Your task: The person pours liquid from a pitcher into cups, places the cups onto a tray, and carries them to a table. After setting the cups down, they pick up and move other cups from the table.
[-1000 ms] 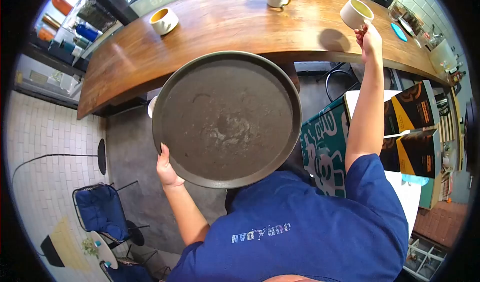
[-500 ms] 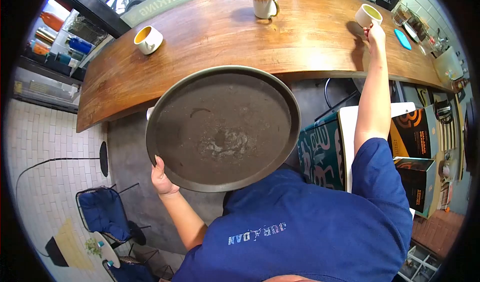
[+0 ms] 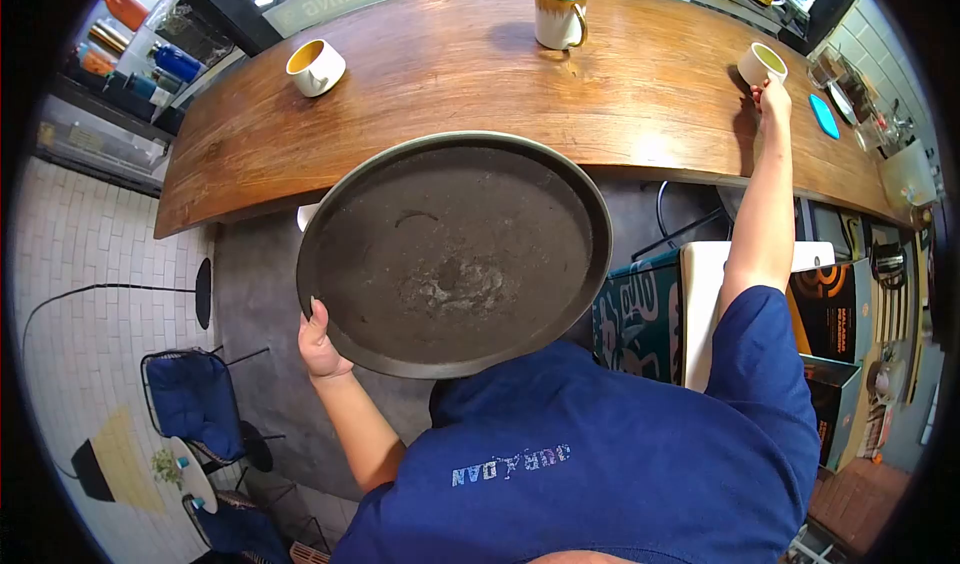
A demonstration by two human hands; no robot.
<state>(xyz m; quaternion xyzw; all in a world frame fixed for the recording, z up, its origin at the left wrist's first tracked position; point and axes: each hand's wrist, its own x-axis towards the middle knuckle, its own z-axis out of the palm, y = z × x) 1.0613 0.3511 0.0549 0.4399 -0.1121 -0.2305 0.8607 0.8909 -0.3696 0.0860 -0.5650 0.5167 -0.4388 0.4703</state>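
A large round dark serving tray (image 3: 455, 254) is held in front of me, its inside worn and scuffed. My left hand (image 3: 322, 344) grips it at the lower left, thumb over the rim and the other fingers hidden beneath. With my arm stretched out, my right hand (image 3: 772, 101) is closed on the handle side of a white cup (image 3: 760, 67) with a yellow-green inside, at the right end of the wooden counter (image 3: 440, 89). Farther left on the counter stand a tall white-and-brown mug (image 3: 558, 19) and a white cup with an orange inside (image 3: 313, 72).
A light-blue flat object (image 3: 824, 117) lies right of my right hand, near glass jars (image 3: 830, 67). Below that arm are a green printed box (image 3: 640, 309) and a black-orange box (image 3: 833, 309). A blue chair (image 3: 195, 404) stands at lower left.
My view has shifted, so the counter and mugs appear lower in the picture. The shadow beside the cup in my right hand now lies closer to it. Both hands keep their holds.
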